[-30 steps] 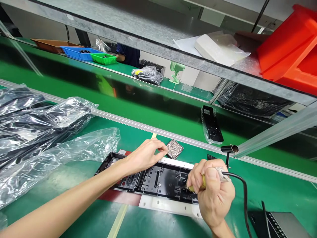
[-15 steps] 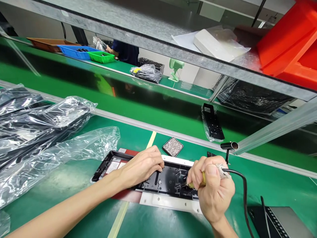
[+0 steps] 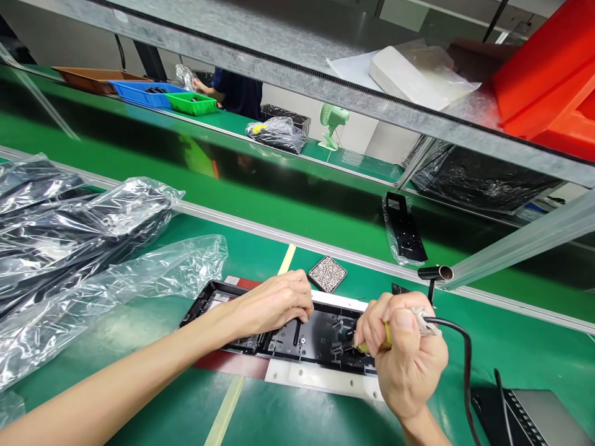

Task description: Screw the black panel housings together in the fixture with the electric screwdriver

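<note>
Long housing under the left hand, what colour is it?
The housing is black, best in the head view.

Lettering — none legible; numbers neither

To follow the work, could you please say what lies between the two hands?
In the head view, a stretch of the black housing, with its slot, lies between the left hand and the right hand, which grips a corded tool.

Green fan (image 3: 333, 116) near bagged bundle (image 3: 281, 133); red bin (image 3: 548, 87) on metal shelf (image 3: 279, 34)
</note>
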`<state>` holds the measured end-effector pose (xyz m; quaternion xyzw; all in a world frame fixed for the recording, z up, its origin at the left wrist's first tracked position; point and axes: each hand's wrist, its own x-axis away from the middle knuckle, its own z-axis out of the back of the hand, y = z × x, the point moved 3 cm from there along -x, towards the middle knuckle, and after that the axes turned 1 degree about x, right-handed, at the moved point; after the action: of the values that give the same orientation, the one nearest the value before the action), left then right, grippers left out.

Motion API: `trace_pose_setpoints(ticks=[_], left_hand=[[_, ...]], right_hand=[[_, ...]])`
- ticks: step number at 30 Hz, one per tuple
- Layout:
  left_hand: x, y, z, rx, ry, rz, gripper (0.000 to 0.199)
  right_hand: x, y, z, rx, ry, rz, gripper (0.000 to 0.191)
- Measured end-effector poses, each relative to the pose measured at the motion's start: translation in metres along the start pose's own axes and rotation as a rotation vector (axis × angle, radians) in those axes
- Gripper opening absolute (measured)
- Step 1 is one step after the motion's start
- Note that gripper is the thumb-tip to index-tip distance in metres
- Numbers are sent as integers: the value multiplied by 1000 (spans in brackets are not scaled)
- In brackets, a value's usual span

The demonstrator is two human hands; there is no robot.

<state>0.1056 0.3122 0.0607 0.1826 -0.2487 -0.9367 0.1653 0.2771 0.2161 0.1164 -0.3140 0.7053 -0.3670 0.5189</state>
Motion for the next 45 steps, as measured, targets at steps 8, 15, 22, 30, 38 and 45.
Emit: trace_pose_setpoints(ticks=[8,15,22,30,38,45], left_hand=[[11,-2,0,64,83,1,22],[27,8,-3,-123,127,-39,27],[31,8,-5,-161,122,-51,29],[20,21,2,173,388,170,16],[-27,75,6,617,416,328,32],[-44,91,-6,759,520,362,51]], right_hand=[[0,0,0,-6,-5,4,20],[0,0,0,-12,2,-3,20],[0,0,-1,-13,1,14,21],[1,1,0,-35,-6,-6,20],[3,7,-1,-48,-5,-57,26],[2,-6,3,338,-12,150,29]])
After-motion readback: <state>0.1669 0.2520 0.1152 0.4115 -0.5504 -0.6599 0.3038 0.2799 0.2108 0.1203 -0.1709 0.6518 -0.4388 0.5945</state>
